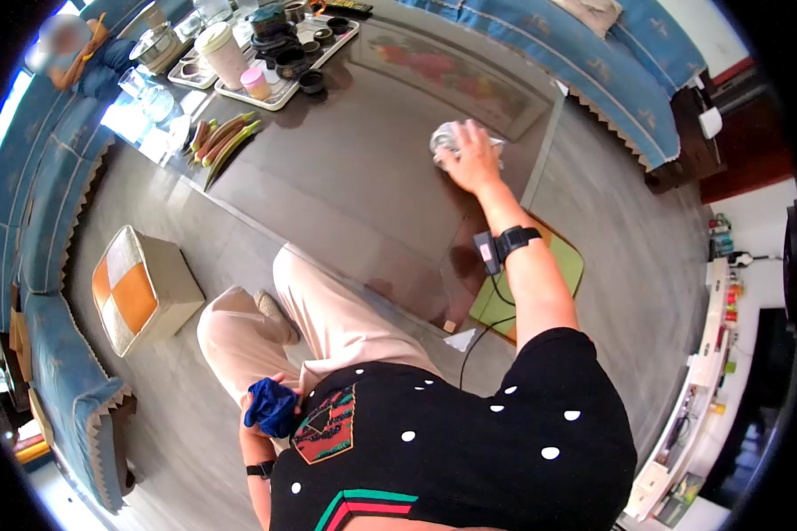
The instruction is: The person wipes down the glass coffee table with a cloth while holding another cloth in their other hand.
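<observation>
Brown glossy table [354, 168], loaded at far end around a white tray [282, 95].
Tray sits on the tabletop, crowded with cups and dark pots. Left of tray: second, smaller tray [179, 78], then clear glass container [158, 104]. Near-left of tray: bunch of long green-and-reddish vegetables [221, 142]. Right and nearer than tray: crumpled pale cloth [442, 137].

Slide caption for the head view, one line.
Right hand on a crumpled pale cloth atop the glossy table; left hand holding a dark blue cloth.
</observation>
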{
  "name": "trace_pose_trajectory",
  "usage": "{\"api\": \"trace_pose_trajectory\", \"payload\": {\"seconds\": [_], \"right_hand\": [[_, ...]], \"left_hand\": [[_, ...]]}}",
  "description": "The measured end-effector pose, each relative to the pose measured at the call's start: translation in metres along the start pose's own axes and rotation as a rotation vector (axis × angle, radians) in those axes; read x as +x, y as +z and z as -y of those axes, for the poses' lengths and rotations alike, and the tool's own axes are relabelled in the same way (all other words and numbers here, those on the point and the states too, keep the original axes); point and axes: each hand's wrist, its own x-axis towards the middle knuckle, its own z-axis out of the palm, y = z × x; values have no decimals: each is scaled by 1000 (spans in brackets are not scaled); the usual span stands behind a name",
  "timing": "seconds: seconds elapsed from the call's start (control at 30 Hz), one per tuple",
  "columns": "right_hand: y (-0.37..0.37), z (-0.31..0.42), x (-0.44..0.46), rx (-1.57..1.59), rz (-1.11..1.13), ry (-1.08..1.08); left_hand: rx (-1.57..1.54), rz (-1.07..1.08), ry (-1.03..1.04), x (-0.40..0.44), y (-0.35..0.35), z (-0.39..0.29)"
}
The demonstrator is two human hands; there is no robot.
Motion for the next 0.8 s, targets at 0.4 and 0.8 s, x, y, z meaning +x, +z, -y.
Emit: {"api": "trace_pose_trajectory", "payload": {"seconds": [0.4,0.8], "right_hand": [[-29,89,-81,254,228,-619],[4,-188,68,-87,36,393]], "left_hand": [[26,-58,-15,0,-1,0],[11,-125,-32,5,18,-2]]}}
